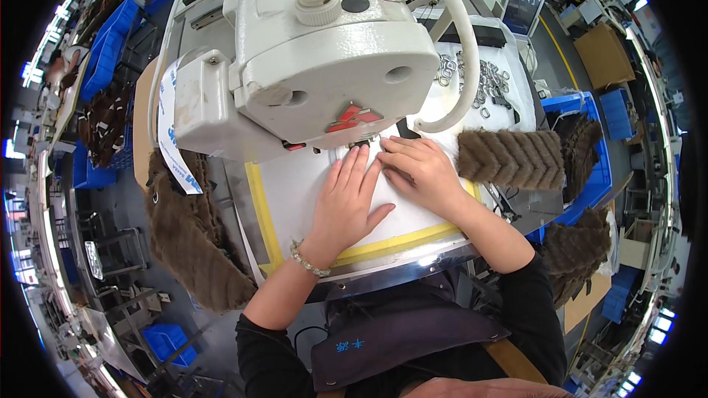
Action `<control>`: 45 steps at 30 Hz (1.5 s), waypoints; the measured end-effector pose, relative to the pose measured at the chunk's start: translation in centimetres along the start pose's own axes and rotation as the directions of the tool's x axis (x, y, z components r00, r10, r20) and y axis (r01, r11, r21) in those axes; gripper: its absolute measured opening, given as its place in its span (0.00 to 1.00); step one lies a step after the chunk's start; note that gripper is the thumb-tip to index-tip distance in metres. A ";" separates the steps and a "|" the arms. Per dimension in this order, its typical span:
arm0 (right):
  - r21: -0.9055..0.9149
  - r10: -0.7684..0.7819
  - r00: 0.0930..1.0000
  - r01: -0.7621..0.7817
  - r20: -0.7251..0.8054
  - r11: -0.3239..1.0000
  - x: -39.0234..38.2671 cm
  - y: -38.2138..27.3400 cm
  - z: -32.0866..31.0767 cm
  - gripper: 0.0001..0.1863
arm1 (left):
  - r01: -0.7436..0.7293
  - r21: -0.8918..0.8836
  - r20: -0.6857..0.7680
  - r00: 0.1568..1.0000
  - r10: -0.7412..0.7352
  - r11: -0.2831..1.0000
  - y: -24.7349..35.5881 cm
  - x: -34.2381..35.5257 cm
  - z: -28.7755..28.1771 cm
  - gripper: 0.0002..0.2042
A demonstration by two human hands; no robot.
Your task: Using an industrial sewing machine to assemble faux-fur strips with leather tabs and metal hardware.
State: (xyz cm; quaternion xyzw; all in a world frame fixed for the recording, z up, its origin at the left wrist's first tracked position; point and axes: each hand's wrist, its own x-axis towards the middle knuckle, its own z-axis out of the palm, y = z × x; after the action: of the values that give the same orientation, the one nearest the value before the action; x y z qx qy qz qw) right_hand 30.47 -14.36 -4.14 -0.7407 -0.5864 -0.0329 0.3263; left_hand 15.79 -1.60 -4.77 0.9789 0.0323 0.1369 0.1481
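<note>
My left hand (346,195) lies flat on the white work surface (295,199), its fingers stretched toward the needle area of a large white sewing machine (332,66). Beside it, my right hand (420,173) is bent, with fingers drawn together and the thumb tucked under. A short black strap (405,130) shows just beyond the right fingers. Whatever those fingers press or pinch is hidden beneath them. Both hands' fingertips are close below the machine head, which hides part of the stitching spot. Yellow tape (398,242) borders the white surface.
Metal rings and buckles (490,85) lie on a white sheet behind right. Brown quilted furry pieces (509,158) rest at the right, over a blue bin (590,169). Another brown furry piece (192,243) hangs at the left. A screen (522,4) stands behind.
</note>
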 end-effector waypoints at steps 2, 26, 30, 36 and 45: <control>0.001 -0.002 1.000 0.002 -0.001 1.000 0.0 0.0 0.0 0.13 | 0.003 -0.003 0.003 1.000 -0.003 1.000 0.0 0.0 0.0 0.34; -0.064 -0.041 0.999 0.041 -0.003 0.997 0.1 -1.0 -1.5 0.15 | -0.032 -0.047 -0.014 0.999 0.032 0.998 0.1 0.0 0.2 0.32; -0.175 -0.016 1.000 0.020 0.023 0.984 -0.5 -2.2 -5.8 0.09 | -0.103 -0.039 -0.041 0.994 0.101 0.994 0.4 -0.3 0.2 0.25; -0.399 0.439 0.887 -0.354 0.145 0.846 -4.3 4.3 -15.2 0.28 | -0.161 -0.041 -0.048 0.986 0.159 0.986 1.0 -0.4 0.0 0.19; -0.455 0.479 0.856 -0.353 0.195 0.817 -7.1 7.6 -16.3 0.39 | -0.217 0.008 -0.090 0.972 0.217 0.976 1.2 -0.3 0.2 0.15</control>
State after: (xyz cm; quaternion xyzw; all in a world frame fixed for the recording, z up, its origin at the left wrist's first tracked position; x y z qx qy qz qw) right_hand 40.47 -29.67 2.24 -0.8988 -0.4310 0.0329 0.0724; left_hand 15.53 -2.88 -4.66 0.9693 -0.0685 0.1962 0.1317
